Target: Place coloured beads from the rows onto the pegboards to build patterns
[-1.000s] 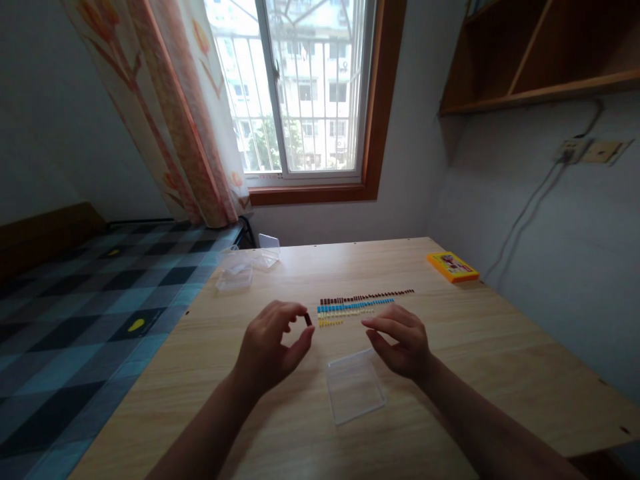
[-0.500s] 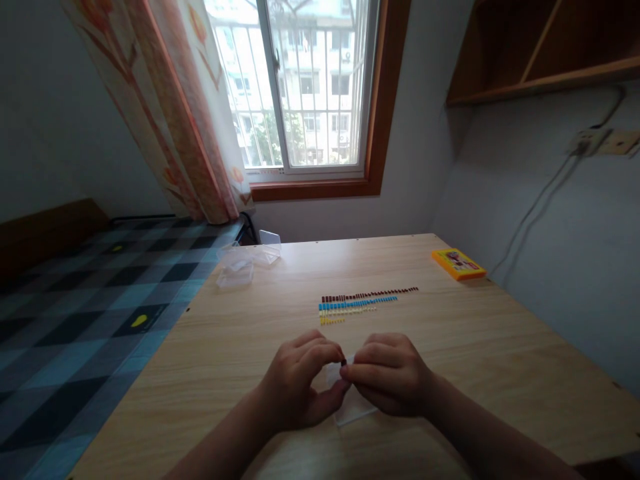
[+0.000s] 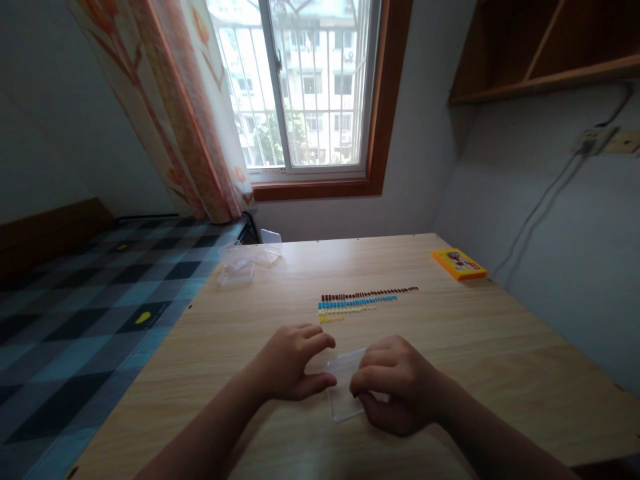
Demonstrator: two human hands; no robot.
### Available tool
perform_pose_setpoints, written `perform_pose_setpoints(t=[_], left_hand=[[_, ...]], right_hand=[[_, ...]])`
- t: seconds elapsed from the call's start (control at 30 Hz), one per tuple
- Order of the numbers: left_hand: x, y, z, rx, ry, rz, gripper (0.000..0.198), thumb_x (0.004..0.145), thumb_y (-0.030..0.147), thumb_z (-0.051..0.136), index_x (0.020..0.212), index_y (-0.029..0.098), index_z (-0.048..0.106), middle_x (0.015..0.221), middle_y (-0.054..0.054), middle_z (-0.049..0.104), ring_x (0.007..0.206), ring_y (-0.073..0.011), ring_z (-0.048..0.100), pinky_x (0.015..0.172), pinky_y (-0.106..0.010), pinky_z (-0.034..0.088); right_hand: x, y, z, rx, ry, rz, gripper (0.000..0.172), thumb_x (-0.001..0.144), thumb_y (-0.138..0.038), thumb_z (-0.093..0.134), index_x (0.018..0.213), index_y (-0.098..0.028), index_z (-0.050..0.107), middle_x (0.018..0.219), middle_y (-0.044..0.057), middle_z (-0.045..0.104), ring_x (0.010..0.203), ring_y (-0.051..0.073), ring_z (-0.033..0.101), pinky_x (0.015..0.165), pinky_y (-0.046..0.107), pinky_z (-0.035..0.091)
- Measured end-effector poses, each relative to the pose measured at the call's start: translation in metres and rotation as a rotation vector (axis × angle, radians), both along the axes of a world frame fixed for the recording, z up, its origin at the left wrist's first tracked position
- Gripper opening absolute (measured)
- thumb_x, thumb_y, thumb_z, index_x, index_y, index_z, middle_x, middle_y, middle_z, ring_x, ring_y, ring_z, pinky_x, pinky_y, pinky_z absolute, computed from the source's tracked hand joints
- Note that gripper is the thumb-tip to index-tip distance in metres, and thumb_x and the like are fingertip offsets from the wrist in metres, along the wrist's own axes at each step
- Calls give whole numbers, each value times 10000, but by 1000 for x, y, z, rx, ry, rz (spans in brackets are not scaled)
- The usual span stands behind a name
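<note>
A clear, shallow plastic tray lies on the table in front of me. My left hand is at its left edge, open, with thumb and forefinger apart and nothing between them. Over the tray's right part is my right hand, its fingers closed in a pinch. A dark bit of the small brown brick shows at its fingertips; the rest is hidden. Beyond my hands, small toy bricks lie in rows: dark brown bricks, blue bricks, pale cream bricks and yellow bricks.
Clear plastic boxes stand at the table's far left corner. An orange-yellow box with a printed lid lies at the far right edge. A bed with a checked cover adjoins the wooden table on the left.
My left hand has let go of the small dark brown brick and drawn left, its fingers spreading. My right hand has lowered toward the tray, more of which now shows.
</note>
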State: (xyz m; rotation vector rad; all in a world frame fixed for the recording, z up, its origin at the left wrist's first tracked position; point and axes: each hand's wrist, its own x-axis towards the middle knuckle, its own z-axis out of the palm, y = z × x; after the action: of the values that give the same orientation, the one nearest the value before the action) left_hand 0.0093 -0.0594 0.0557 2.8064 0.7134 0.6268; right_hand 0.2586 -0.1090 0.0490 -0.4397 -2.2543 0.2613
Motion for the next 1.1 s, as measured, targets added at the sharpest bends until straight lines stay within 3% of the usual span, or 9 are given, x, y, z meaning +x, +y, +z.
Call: perform_pose_setpoints(t=[0.13,0.23,0.33,0.6,0.73,0.87,1.0,1.1], left_hand=[[4,1,-4,-104,194,12,318,865,490,691,1037,223,698,894,-42,725,766,-210,661,663,-305,450],[7,0,-6,-129,231,-3,151,882,329,638,954,217,709,837,-34,716,749,-199,656,661,-299,437],[7,0,-7,-128,230,5,128,881,236,581,895,204,704,797,-33,705,715,-185,646,649,-295,425],[8,3,-13,-201,204,88,218,911,214,520,729,189,637,728,-44,686,644,-160,590,607,-272,383],[9,5,-21,-336,129,102,192,862,183,539,692,182,629,675,-25,658,633,-146,563,617,-257,377],[9,9,-29,-528,40,91,162,848,172,526,777,171,671,723,-6,674,678,-137,581,649,-241,400],[10,12,-34,-603,-33,193,180,873,240,549,1002,169,653,788,4,675,709,-143,581,645,-239,411],[11,13,-34,-617,26,243,179,911,303,529,900,171,650,763,-3,678,703,-149,572,643,-248,408]], right_hand=[[4,-1,-3,-171,-306,22,151,771,-123,564,826,-217,668,690,-24,670,566,118,536,556,267,349],[4,1,-4,-235,-464,0,160,751,-115,587,824,-217,686,714,-16,699,587,124,553,569,263,352],[2,4,-4,-275,-547,-37,156,777,-122,593,841,-211,704,754,3,731,624,135,592,590,258,365],[-4,7,-8,-272,-617,-93,110,852,-148,594,830,-195,692,798,20,750,660,147,625,607,266,353],[-11,6,-9,-275,-661,-105,144,916,-172,577,847,-196,701,825,23,756,692,151,641,627,269,363],[-15,7,-10,-303,-714,-71,193,940,-154,561,859,-195,731,837,25,763,724,156,665,660,263,400],[-15,8,-13,-306,-671,-26,217,922,-112,565,926,-207,760,904,23,774,787,156,684,734,257,445],[-15,9,-14,-306,-658,-1,245,914,-83,549,896,-214,755,886,16,767,778,151,677,730,252,447]])
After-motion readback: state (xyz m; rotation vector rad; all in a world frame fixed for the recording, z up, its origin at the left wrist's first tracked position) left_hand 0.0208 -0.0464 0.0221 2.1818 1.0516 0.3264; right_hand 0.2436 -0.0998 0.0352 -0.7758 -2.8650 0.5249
